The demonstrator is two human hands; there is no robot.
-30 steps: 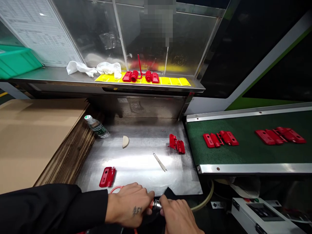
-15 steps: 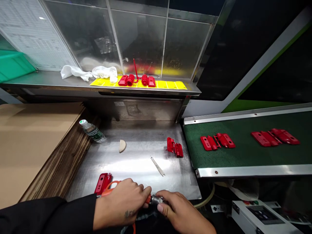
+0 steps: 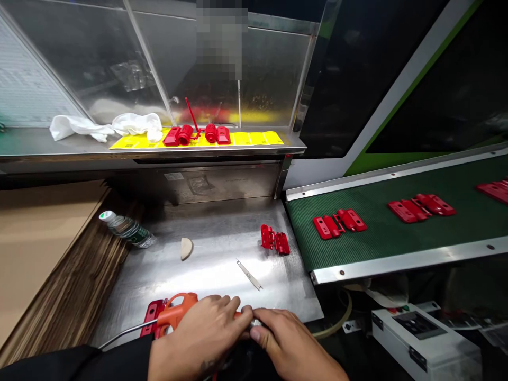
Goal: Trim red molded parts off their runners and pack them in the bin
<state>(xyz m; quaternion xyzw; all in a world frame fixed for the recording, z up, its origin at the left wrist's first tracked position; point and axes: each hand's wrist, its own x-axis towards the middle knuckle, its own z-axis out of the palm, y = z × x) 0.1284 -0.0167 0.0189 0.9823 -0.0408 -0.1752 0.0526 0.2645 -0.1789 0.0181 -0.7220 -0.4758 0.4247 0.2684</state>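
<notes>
My left hand (image 3: 198,338) is wrapped round an orange hand tool (image 3: 174,313) at the near edge of the steel worktop (image 3: 222,254). A grey hose or cable runs left from the tool. My right hand (image 3: 291,346) pinches the tool's small metal tip (image 3: 255,323) with thumb and fingers. A flat red plastic part (image 3: 153,312) lies partly under the tool. Another red part (image 3: 274,239) lies at the worktop's right side, and a thin metal blade (image 3: 248,274) lies just beyond my hands.
A green conveyor belt (image 3: 397,233) on the right carries red parts (image 3: 339,222) (image 3: 420,205). A shelf (image 3: 159,145) holds red parts, yellow labels and a white cloth (image 3: 103,126). A water bottle (image 3: 127,230) lies beside stacked cardboard (image 3: 47,254). A pale half-disc (image 3: 186,247) lies on the worktop.
The orange tool has come up into view in my left hand, over the red part. The view has swung right and down. Parts on the belt have shifted left.
</notes>
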